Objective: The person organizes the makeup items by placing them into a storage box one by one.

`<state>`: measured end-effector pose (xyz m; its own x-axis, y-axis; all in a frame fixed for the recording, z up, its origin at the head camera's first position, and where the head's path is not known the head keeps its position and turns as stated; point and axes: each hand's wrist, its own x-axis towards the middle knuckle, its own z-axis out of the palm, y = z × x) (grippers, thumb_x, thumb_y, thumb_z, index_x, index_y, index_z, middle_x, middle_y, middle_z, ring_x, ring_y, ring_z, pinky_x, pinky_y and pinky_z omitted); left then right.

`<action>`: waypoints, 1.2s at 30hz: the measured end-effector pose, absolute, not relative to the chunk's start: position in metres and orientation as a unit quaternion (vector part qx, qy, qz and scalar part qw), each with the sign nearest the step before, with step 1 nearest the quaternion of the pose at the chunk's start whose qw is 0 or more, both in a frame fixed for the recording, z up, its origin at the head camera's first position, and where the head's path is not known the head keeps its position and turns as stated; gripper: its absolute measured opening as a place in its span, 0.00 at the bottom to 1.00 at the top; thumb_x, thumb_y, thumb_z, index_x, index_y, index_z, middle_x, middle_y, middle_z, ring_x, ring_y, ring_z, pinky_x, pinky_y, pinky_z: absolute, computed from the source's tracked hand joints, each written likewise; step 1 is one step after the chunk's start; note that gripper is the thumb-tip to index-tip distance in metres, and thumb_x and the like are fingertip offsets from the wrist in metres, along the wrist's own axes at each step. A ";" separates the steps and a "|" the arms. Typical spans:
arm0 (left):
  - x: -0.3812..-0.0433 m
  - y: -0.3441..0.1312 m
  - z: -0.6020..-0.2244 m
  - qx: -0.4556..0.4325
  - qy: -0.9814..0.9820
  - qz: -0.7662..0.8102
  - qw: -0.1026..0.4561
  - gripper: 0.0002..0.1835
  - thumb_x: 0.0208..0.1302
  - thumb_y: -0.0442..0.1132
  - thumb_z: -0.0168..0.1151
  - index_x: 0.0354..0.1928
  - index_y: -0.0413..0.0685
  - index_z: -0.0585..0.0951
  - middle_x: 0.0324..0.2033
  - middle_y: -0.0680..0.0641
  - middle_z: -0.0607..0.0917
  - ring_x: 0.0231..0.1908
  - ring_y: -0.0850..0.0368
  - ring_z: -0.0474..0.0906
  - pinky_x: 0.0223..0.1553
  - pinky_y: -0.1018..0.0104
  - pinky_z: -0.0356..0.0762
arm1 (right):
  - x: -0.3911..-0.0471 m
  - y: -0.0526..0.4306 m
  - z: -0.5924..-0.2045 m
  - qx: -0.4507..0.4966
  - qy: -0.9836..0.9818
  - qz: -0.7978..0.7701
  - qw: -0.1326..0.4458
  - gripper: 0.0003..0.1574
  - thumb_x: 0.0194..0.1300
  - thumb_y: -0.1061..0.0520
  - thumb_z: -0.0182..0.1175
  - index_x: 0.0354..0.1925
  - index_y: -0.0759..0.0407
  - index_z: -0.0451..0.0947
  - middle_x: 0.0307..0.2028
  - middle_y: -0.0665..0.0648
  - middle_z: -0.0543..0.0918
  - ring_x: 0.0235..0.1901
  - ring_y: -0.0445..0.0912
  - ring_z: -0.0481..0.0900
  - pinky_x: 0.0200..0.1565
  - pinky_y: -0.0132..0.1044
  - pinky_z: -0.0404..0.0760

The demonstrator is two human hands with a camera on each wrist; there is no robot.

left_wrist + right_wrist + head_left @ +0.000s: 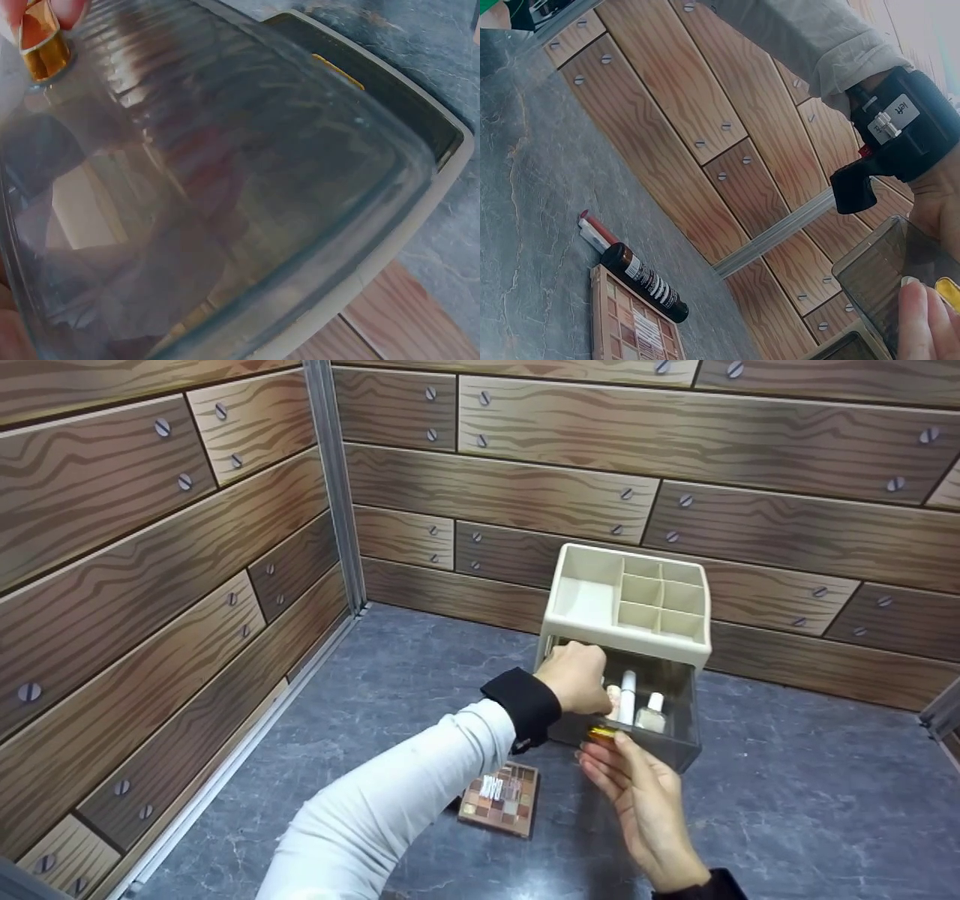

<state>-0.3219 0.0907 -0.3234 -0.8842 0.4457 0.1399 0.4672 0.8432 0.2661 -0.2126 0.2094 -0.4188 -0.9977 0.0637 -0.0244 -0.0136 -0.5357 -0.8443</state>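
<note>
My right hand [645, 802] pinches the gold handle [602, 733] on the front of a pulled-out, clear smoky drawer [686, 727]. My left hand [576, 675] reaches over the drawer's left side with fingers bent down into it. Its fingertips are mostly hidden, and I cannot tell whether they hold anything. Right beside them stands a small pale tube [613, 701]. Farther right in the drawer are a white tube [628, 697] and a small bottle with a white cap [652, 714]. The left wrist view shows the drawer [300, 195] close up from outside.
The cream organizer [630, 626] has open compartments on top and stands near the back wall. An eyeshadow palette [501, 801] lies on the grey marbled surface in front. Beside it in the right wrist view are a dark bottle [645, 281] and a slim red-and-white tube [596, 231].
</note>
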 end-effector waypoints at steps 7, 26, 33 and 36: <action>-0.323 0.093 -0.322 -0.236 -0.962 -0.129 0.037 0.14 0.55 0.44 0.74 0.22 0.54 0.75 0.30 0.52 0.86 0.34 0.53 0.85 0.36 0.62 0.85 | -0.213 0.209 -0.418 -0.032 -0.480 0.876 0.023 0.16 0.82 0.57 0.53 0.43 0.60 0.86 0.37 0.59 0.92 0.40 0.48 0.92 0.51 0.36 0.88; -0.321 0.088 -0.324 -0.242 -0.958 -0.146 0.053 0.12 0.53 0.41 0.74 0.23 0.53 0.77 0.30 0.50 0.87 0.32 0.52 0.85 0.33 0.60 0.85 | -0.212 0.209 -0.418 -0.027 -0.487 0.873 0.024 0.15 0.82 0.57 0.53 0.44 0.61 0.86 0.37 0.59 0.92 0.40 0.47 0.91 0.51 0.35 0.87; -0.321 0.085 -0.324 -0.255 -0.952 -0.160 0.061 0.15 0.54 0.42 0.74 0.22 0.54 0.74 0.25 0.52 0.82 0.28 0.53 0.81 0.30 0.62 0.81 | -0.212 0.210 -0.418 -0.018 -0.482 0.876 0.025 0.15 0.82 0.57 0.53 0.44 0.60 0.86 0.37 0.59 0.92 0.39 0.46 0.91 0.51 0.36 0.87; -0.320 0.082 -0.325 -0.261 -0.948 -0.172 0.059 0.18 0.57 0.44 0.74 0.20 0.54 0.72 0.21 0.53 0.78 0.25 0.54 0.79 0.28 0.63 0.79 | -0.212 0.209 -0.419 -0.018 -0.481 0.876 0.022 0.15 0.82 0.57 0.53 0.44 0.60 0.86 0.37 0.59 0.92 0.40 0.46 0.91 0.51 0.36 0.87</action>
